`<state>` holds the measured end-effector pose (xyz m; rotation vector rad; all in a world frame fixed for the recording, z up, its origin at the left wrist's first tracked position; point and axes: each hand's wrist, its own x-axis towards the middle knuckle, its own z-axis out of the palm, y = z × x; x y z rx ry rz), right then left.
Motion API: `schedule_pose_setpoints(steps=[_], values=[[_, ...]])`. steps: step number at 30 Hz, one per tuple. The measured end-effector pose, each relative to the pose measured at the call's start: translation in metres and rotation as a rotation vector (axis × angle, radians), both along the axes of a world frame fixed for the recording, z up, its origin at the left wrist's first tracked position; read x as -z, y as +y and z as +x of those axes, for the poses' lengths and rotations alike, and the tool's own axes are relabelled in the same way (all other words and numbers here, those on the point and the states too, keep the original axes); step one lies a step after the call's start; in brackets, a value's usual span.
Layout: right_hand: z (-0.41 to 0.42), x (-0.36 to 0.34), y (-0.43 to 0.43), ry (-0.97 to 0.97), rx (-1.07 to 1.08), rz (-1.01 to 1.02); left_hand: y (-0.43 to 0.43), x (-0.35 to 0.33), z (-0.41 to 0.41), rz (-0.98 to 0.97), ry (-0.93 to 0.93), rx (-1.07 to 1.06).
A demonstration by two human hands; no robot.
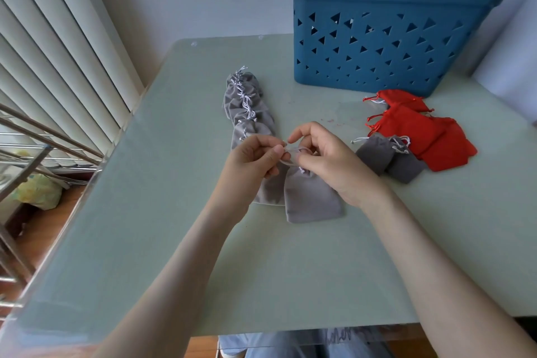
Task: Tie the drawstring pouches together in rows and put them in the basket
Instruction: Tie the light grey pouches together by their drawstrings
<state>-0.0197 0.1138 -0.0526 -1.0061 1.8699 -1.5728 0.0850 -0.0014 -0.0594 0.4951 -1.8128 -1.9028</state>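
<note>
left hand (255, 158) and right hand (328, 160) pinch one cord (294, 150); two loose grey pouches (374, 154), one basket (377, 38) nearby.

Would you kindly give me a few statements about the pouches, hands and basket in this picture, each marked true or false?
1. The left hand and the right hand both pinch the white drawstring of a grey pouch. True.
2. The row of tied grey pouches lies inside the blue basket. False: the row lies on the table, left of the blue basket.
3. The red pouches lie on the table in front of the blue basket. True.
4. The two loose grey pouches lie to the left of the row. False: they lie right of the hands, against the red pouches.
</note>
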Motion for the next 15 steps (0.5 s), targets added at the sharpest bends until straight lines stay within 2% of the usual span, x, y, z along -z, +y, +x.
schedule_pose_setpoints(steps=[7,15], values=[[0.0011,0.0064,-0.0055,0.255,0.144,0.155,0.0045,0.0039,-0.0006,-0.171,-0.036,-0.050],[-0.0018,0.0065,-0.0038,0.179,0.182,0.144,0.0059,0.0038,-0.0001,-0.257,-0.043,-0.071]])
